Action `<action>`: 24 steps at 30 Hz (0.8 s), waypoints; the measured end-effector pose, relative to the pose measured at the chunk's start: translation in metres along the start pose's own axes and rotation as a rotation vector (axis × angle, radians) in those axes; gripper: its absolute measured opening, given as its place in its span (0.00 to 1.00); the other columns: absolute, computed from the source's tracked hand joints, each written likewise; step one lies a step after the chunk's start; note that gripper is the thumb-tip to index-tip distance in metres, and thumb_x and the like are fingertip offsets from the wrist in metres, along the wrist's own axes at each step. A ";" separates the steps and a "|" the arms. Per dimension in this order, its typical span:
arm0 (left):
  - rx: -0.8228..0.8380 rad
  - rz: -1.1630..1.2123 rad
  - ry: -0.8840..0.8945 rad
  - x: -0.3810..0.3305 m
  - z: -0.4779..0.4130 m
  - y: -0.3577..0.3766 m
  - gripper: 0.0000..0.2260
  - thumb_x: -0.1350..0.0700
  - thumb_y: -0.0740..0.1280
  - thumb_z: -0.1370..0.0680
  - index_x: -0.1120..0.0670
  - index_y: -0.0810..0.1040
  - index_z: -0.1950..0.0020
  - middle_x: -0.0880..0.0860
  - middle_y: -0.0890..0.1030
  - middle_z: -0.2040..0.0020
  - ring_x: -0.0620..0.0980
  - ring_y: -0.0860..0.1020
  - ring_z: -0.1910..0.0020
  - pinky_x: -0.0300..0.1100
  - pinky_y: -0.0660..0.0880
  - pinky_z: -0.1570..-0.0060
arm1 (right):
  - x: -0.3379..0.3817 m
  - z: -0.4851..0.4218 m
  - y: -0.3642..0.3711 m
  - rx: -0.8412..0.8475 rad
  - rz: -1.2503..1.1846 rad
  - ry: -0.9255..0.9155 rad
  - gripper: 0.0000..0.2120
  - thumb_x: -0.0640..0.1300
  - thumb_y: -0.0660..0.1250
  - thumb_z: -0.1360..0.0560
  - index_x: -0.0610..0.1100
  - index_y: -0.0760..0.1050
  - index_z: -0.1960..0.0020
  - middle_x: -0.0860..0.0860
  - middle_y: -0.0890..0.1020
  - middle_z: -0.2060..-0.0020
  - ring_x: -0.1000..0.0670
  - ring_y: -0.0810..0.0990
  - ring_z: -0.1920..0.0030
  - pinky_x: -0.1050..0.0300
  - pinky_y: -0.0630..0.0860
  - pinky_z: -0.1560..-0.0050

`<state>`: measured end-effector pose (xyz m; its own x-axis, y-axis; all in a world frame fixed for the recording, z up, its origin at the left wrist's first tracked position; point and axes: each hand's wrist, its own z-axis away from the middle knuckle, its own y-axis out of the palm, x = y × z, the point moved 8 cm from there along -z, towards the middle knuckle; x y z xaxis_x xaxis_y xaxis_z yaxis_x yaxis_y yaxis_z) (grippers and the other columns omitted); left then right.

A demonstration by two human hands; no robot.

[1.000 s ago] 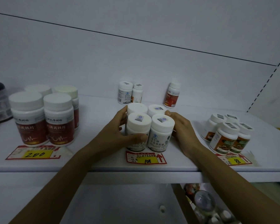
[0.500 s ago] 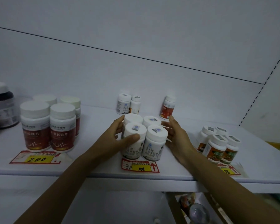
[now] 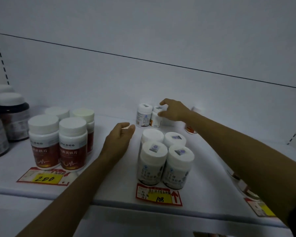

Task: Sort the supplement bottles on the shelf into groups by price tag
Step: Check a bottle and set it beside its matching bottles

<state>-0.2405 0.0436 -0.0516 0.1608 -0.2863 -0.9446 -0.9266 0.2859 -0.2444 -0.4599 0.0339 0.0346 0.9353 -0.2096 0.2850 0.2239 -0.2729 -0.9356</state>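
Shelf: white flat shelf board [image 3: 109,190] carrying all bottles and tags.
Left group: four large white-capped bottles with dark red labels [image 3: 58,142], standing upright behind a red-edged price tag with a yellow patch reading 200 [image 3: 44,177].
Centre group: four white plastic bottles with pale labels [image 3: 165,161], packed two by two, touching, just behind a red-edged price tag reading 108 [image 3: 158,195].
Back pair: a small white bottle with a blue-marked label [image 3: 143,115] beside a small white bottle with an orange-marked label [image 3: 155,118], near the rear wall.
Right hand [image 3: 175,110]: reaches to the back pair; fingers [image 3: 162,114] curled at the orange-marked bottle's cap and side, a firm grasp cannot be told.
Left hand [image 3: 120,142]: hovers left of the centre group, fingers loosely curled, holding nothing.
Far left: dark jars with white lids [image 3: 10,115].
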 end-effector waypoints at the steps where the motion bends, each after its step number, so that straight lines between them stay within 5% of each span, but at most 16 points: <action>1: -0.005 0.025 -0.011 0.003 -0.002 -0.001 0.20 0.42 0.61 0.24 0.51 0.72 0.36 0.52 0.78 0.41 0.50 0.77 0.44 0.54 0.74 0.40 | -0.002 -0.009 0.005 0.014 0.037 0.002 0.26 0.51 0.67 0.26 0.45 0.66 0.31 0.45 0.72 0.33 0.45 0.72 0.36 0.55 0.67 0.40; 9: -0.037 0.096 -0.010 0.008 -0.005 -0.003 0.10 0.50 0.64 0.23 0.48 0.73 0.42 0.47 0.80 0.53 0.49 0.79 0.49 0.51 0.77 0.44 | -0.009 -0.026 0.025 -0.179 -0.149 -0.004 0.17 0.49 0.71 0.29 0.44 0.66 0.50 0.47 0.76 0.54 0.48 0.72 0.56 0.57 0.66 0.58; 16: -0.020 0.101 -0.014 0.006 -0.003 -0.003 0.13 0.50 0.64 0.23 0.50 0.73 0.40 0.45 0.79 0.55 0.52 0.79 0.49 0.54 0.76 0.43 | -0.016 0.003 0.005 -0.322 -0.523 0.148 0.19 0.44 0.74 0.32 0.42 0.72 0.45 0.49 0.77 0.52 0.50 0.75 0.53 0.56 0.74 0.53; 21: -0.055 0.101 0.028 -0.005 0.002 -0.005 0.16 0.49 0.63 0.22 0.52 0.72 0.36 0.50 0.79 0.46 0.52 0.77 0.45 0.47 0.74 0.43 | 0.014 0.046 -0.036 -0.387 -0.711 0.124 0.17 0.43 0.74 0.31 0.46 0.70 0.47 0.47 0.77 0.51 0.44 0.79 0.49 0.46 0.80 0.49; 24: -0.119 0.160 0.146 -0.023 0.011 -0.014 0.14 0.52 0.61 0.21 0.52 0.72 0.36 0.50 0.77 0.43 0.48 0.75 0.45 0.39 0.70 0.46 | 0.042 0.085 -0.060 -0.374 -0.867 0.062 0.16 0.40 0.72 0.29 0.45 0.70 0.43 0.50 0.77 0.53 0.49 0.79 0.52 0.59 0.82 0.58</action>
<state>-0.2270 0.0563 -0.0289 -0.0343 -0.3776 -0.9253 -0.9712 0.2312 -0.0584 -0.4109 0.1208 0.0851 0.4659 0.1611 0.8701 0.7217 -0.6382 -0.2682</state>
